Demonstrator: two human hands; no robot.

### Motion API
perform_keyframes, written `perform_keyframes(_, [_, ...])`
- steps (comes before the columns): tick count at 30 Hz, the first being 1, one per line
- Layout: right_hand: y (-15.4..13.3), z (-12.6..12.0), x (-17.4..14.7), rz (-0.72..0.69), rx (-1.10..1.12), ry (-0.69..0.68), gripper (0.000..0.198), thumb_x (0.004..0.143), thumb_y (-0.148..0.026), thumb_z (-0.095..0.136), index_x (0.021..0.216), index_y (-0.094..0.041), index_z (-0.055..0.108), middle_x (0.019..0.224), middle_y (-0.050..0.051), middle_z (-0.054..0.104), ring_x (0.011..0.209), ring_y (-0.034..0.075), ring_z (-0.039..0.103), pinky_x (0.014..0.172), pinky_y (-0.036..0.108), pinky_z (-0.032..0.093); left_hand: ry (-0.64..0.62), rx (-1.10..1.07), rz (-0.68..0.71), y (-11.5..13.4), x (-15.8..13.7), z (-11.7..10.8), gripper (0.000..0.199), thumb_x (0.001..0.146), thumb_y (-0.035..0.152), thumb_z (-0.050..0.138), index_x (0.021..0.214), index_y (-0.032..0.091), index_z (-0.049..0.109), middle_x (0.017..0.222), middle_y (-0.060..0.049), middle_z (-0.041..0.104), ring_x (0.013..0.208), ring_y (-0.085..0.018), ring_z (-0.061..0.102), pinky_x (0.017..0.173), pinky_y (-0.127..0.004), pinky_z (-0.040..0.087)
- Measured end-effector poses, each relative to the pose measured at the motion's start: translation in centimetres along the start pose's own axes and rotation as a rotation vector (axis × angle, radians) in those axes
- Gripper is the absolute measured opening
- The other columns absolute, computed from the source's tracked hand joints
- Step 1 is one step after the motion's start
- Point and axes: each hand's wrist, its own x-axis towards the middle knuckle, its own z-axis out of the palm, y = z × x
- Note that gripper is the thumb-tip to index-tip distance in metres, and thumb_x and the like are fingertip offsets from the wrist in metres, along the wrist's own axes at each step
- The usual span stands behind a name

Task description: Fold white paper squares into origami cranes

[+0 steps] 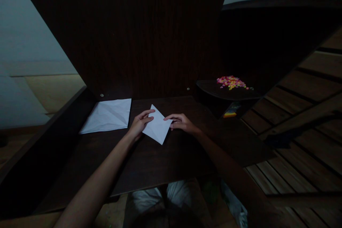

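A small folded sheet of white paper (158,128) is held between my two hands, turned so that one corner points toward me. My left hand (140,123) pinches its left side, thumb on top. On the right corner, my right hand (181,122) grips the paper between thumb and fingers. Farther left on the dark wooden desk (160,167) lies a larger stack of creased white paper (109,114). Some of my fingers are hidden beneath the paper.
A small corner shelf (227,94) on the right carries a heap of colourful little pieces (232,82). Under it sits a yellow-edged item (230,114). A dark side panel (48,135) bounds the desk on the left, and a tall back panel (139,35) rises behind.
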Motion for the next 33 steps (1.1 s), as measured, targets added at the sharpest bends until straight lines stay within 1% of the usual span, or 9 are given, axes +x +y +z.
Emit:
perform_keyframes(2, [0.2, -0.1, 0.1, -0.029, 0.012, 0.059, 0.034, 0.065, -0.026, 0.073, 0.097, -0.014, 0.07, 0.088, 0.005, 0.067, 0.073, 0.015, 0.061, 0.061, 0.027, 0.051, -0.027, -0.014, -0.01, 0.2, -0.1, -0.1, 0.041, 0.056, 0.023, 0.077, 0.095, 0.012, 0.071, 0.079, -0.005, 0.069, 0.07, -0.017, 0.062, 0.061, -0.024, 0.044])
perform_keyframes(5, [0.5, -0.3, 0.3, -0.08, 0.029, 0.162, 0.033, 0.066, -0.029, 0.073, 0.096, -0.015, 0.07, 0.085, 0.004, 0.067, 0.066, 0.014, 0.06, 0.062, 0.029, 0.052, -0.095, -0.05, 0.005, 0.6, -0.3, -0.2, 0.03, 0.06, 0.022, 0.073, 0.088, 0.011, 0.073, 0.092, -0.009, 0.07, 0.081, -0.02, 0.062, 0.069, -0.026, 0.046])
perform_keyframes(7, [0.7, -0.5, 0.4, -0.105, 0.045, 0.227, 0.034, 0.066, -0.03, 0.074, 0.096, -0.015, 0.071, 0.082, 0.003, 0.067, 0.065, 0.014, 0.06, 0.062, 0.029, 0.052, -0.152, -0.072, 0.015, 0.7, -0.5, -0.3, 0.034, 0.06, 0.017, 0.069, 0.092, 0.012, 0.073, 0.099, -0.009, 0.069, 0.083, -0.018, 0.061, 0.07, -0.026, 0.046])
perform_keyframes(11, [0.9, -0.6, 0.6, -0.11, 0.067, 0.307, 0.035, 0.065, -0.035, 0.075, 0.094, -0.015, 0.072, 0.082, 0.004, 0.068, 0.07, 0.015, 0.061, 0.061, 0.028, 0.052, -0.233, -0.083, 0.025, 0.8, -0.7, -0.3, 0.049, 0.051, 0.008, 0.065, 0.099, 0.014, 0.072, 0.09, -0.005, 0.07, 0.078, -0.015, 0.059, 0.069, -0.023, 0.045])
perform_keyframes(20, [1.3, -0.6, 1.1, -0.088, 0.013, 0.348, 0.029, 0.066, -0.036, 0.075, 0.087, -0.017, 0.072, 0.084, 0.004, 0.069, 0.068, 0.015, 0.062, 0.058, 0.028, 0.053, -0.179, 0.023, 0.081, 0.2, -0.4, -0.2, 0.052, 0.053, 0.015, 0.077, 0.105, 0.014, 0.068, 0.092, -0.006, 0.07, 0.082, -0.018, 0.062, 0.08, -0.03, 0.046])
perform_keyframes(23, [1.9, -0.9, 1.3, -0.066, -0.028, 0.328, 0.026, 0.065, -0.031, 0.073, 0.088, -0.017, 0.071, 0.089, 0.005, 0.07, 0.07, 0.015, 0.063, 0.061, 0.028, 0.053, -0.118, 0.16, 0.123, -0.3, 0.2, -0.5, 0.053, 0.053, 0.019, 0.078, 0.104, 0.013, 0.068, 0.092, -0.006, 0.069, 0.08, -0.019, 0.062, 0.077, -0.03, 0.047])
perform_keyframes(26, [2.7, -1.2, 1.6, -0.041, -0.148, 0.304, 0.021, 0.066, -0.023, 0.066, 0.086, -0.016, 0.07, 0.089, 0.005, 0.07, 0.074, 0.016, 0.064, 0.067, 0.03, 0.052, -0.077, 0.432, 0.193, -0.7, 0.5, -0.8, 0.048, 0.059, 0.021, 0.073, 0.107, 0.014, 0.067, 0.096, -0.007, 0.069, 0.083, -0.021, 0.063, 0.077, -0.032, 0.048])
perform_keyframes(30, [3.2, -1.2, 1.5, -0.055, -0.538, 0.257, 0.018, 0.07, -0.014, 0.06, 0.085, -0.016, 0.071, 0.086, 0.004, 0.07, 0.077, 0.017, 0.062, 0.077, 0.034, 0.049, -0.109, 0.883, 0.388, -1.3, 0.4, -1.1, 0.042, 0.069, 0.015, 0.061, 0.111, 0.018, 0.067, 0.103, -0.008, 0.067, 0.094, -0.025, 0.061, 0.089, -0.038, 0.046])
perform_keyframes(33, [3.2, -1.0, 1.1, -0.151, -0.883, 0.22, 0.018, 0.07, -0.012, 0.063, 0.084, -0.018, 0.071, 0.096, 0.007, 0.067, 0.09, 0.021, 0.059, 0.087, 0.039, 0.045, -0.114, 1.132, 0.547, -1.8, 0.3, -1.3, 0.039, 0.068, 0.014, 0.061, 0.107, 0.018, 0.069, 0.109, -0.011, 0.062, 0.105, -0.029, 0.055, 0.098, -0.044, 0.041])
